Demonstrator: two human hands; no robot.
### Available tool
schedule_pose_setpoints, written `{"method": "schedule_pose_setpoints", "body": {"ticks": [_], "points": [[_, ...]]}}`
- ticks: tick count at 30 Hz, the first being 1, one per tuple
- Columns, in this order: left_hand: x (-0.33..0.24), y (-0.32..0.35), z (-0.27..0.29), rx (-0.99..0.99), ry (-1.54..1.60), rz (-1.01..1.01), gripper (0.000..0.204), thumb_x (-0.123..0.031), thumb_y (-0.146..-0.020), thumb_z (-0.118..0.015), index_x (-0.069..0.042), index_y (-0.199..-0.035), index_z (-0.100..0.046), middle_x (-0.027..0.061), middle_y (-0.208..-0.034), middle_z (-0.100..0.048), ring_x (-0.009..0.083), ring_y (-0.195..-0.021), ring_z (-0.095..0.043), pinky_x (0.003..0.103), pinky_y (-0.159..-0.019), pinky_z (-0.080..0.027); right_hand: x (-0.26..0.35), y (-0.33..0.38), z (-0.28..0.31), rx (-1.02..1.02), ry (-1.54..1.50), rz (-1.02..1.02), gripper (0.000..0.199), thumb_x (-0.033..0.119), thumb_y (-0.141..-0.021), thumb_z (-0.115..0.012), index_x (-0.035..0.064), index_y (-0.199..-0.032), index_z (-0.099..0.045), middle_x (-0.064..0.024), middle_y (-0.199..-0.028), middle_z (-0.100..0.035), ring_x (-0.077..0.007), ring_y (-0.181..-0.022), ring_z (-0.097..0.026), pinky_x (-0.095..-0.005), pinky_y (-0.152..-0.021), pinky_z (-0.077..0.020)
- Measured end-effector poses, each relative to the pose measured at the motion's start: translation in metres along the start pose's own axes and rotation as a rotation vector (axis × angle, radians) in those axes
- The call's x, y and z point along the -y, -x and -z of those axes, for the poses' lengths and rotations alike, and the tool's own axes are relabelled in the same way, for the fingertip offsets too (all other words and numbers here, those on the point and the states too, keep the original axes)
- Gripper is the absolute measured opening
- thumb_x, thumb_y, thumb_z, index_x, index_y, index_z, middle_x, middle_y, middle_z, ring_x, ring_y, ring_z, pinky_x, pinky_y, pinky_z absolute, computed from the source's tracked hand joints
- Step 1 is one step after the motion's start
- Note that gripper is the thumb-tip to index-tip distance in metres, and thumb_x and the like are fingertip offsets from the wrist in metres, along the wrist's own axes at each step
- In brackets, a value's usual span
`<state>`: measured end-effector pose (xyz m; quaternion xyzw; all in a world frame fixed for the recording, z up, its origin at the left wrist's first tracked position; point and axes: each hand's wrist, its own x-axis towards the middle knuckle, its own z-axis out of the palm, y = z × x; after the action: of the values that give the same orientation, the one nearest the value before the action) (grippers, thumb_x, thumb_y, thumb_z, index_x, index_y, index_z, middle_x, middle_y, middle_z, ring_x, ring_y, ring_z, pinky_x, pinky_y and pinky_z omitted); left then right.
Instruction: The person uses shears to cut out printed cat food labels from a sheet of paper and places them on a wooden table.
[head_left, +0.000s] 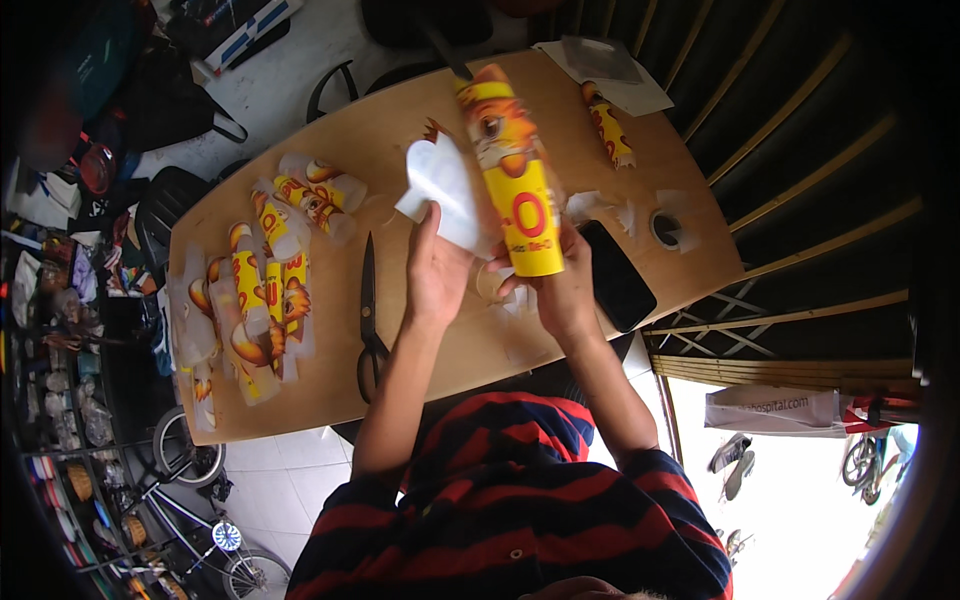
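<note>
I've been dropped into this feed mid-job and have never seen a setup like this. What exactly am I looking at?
There is no robot here: these are a person's two bare hands. The single picture comes from the left one of two wide fisheye cameras on the person's head, looking down, so left in the picture is their left, and straight edges bend near the rim.

The left hand holds a white piece. The right hand holds a yellow-and-orange printed piece that looks tube-shaped, though it is blurred.

On the wooden table, black scissors and a cluster of similar printed pieces lie to the left. To the right are a dark phone and, farther off, a smaller printed piece.
</note>
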<state>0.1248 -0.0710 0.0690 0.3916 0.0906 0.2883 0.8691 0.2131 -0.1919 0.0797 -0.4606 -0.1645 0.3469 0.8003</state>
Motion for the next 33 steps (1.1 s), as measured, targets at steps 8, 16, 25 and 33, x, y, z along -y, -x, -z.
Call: {"method": "schedule_pose_setpoints", "body": {"ticks": [8, 16, 25, 33], "points": [[0.023, 0.029, -0.007, -0.236, -0.347, -0.243, 0.062, -0.001, -0.086, -0.065, -0.006, -0.138, -0.032, 0.0124, -0.132, -0.050, 0.0177, -0.117, -0.052, 0.033, -0.096, -0.045, -0.058, 0.010, -0.005, -0.135, 0.671, 0.067, 0.021, -0.001, -0.088, -0.061, -0.0021, -0.106, -0.052, -0.0078, -0.089, -0.067, -0.0108, -0.069, -0.063, -0.0236, -0.053, -0.0508], [0.022, 0.063, 0.015, -0.103, -0.033, -0.144, 0.057, -0.012, -0.082, -0.061, 0.001, -0.133, -0.040, 0.0111, -0.129, -0.050, 0.0205, -0.123, -0.048, 0.037, -0.108, -0.034, -0.033, 0.012, -0.005, -0.123, 0.232, 0.286, 0.033, 0.003, -0.083, -0.070, 0.0014, -0.109, -0.049, -0.0050, -0.099, -0.058, -0.0121, -0.095, -0.057, -0.0270, -0.088, -0.0456], [-0.014, 0.060, 0.015, 0.020, -0.609, -0.091, 0.084, -0.016, -0.072, -0.085, 0.001, -0.134, -0.031, 0.0158, -0.129, -0.047, 0.0229, -0.119, -0.051, 0.035, -0.096, -0.046, -0.022, 0.035, 0.001, -0.034, 0.765, 0.295, 0.056, -0.008, -0.079, -0.069, 0.0022, -0.127, -0.040, -0.0133, -0.104, -0.060, -0.0204, -0.096, -0.063, -0.0291, -0.084, -0.0480], [-0.006, 0.065, 0.030, -0.259, -0.522, 0.009, 0.038, 0.002, -0.086, -0.066, 0.003, -0.122, -0.051, 0.0114, -0.108, -0.064, 0.0142, -0.092, -0.064, 0.026, -0.077, -0.053, -0.023, 0.028, 0.020, 0.040, 0.282, -0.024, 0.056, -0.002, -0.081, -0.065, 0.0023, -0.132, -0.041, -0.0147, -0.101, -0.067, -0.0158, -0.093, -0.064, -0.0258, -0.080, -0.0477]]}}
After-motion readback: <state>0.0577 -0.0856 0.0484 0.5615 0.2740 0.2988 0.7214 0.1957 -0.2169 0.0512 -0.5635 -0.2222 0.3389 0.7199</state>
